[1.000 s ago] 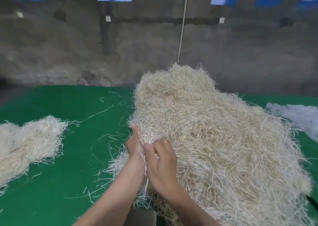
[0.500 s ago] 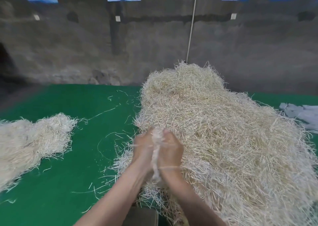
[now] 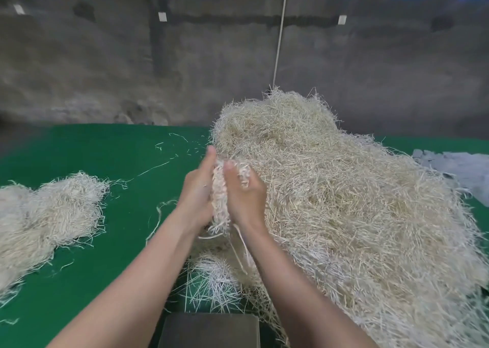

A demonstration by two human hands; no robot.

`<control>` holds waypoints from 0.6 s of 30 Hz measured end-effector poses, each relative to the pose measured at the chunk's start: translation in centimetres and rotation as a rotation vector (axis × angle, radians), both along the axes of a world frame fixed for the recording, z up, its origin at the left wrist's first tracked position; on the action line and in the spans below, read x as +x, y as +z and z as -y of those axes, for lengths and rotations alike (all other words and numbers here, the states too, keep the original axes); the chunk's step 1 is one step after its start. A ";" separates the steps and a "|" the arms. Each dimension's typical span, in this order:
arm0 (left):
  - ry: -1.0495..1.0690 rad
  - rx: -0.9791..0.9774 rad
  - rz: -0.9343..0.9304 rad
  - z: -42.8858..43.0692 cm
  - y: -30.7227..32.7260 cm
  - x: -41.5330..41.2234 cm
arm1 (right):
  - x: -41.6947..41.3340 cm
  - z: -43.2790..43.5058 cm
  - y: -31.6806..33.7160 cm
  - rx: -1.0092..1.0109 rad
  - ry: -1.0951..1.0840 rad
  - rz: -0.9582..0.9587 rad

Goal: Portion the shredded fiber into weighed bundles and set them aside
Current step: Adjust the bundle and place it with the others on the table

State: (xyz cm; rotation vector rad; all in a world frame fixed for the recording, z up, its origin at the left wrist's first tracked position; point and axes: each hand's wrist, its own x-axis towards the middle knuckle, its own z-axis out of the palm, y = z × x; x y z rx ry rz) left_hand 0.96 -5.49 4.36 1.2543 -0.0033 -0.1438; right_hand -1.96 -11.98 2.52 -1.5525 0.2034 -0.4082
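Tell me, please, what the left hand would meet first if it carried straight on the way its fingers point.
Probably the left edge of the big fiber pile, just ahead of the left hand; depth is unclear, so it might pass over the green table.
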 end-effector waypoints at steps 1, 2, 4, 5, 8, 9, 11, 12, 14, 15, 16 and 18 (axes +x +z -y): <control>0.010 -0.074 0.028 -1.1 -0.3 0.2 | 0.6 0.3 0.3 0.085 -0.056 -0.050; 0.076 -0.073 0.079 -2.0 -0.7 0.4 | 1.1 0.5 0.5 0.162 -0.094 -0.093; 0.175 0.012 0.134 -2.9 -1.7 0.4 | 1.9 0.1 1.0 0.335 -0.129 -0.141; 0.075 -0.007 0.069 -2.8 -2.0 0.0 | 2.0 -0.5 1.3 0.391 -0.102 -0.127; -0.250 -0.277 -0.218 -2.3 -2.5 -0.9 | 2.2 -2.6 0.5 0.178 -0.039 -0.139; -0.253 -0.291 -0.213 -2.4 -2.2 -0.7 | 2.2 -2.8 -0.2 -0.060 -0.038 -0.169; -0.116 -0.260 -0.185 -2.4 -1.8 0.0 | 1.6 -2.1 -1.8 -0.487 -0.097 -0.159; -0.057 -0.240 -0.174 -2.4 -1.8 0.7 | 1.0 -1.5 -2.2 -0.538 -0.074 -0.091; 0.021 -0.165 -0.125 -2.6 -1.4 1.7 | 0.1 -0.1 -2.7 -0.398 0.122 0.013; 0.036 -0.113 -0.095 -2.7 -1.0 2.1 | -0.1 0.8 -2.9 -0.392 0.218 -0.043; 0.019 -0.083 -0.062 -2.9 -0.5 2.5 | -0.3 1.7 -3.2 -0.472 0.298 -0.143; -0.074 -0.023 0.039 -3.2 0.1 3.1 | -0.4 3.7 -3.4 -0.613 0.357 -0.273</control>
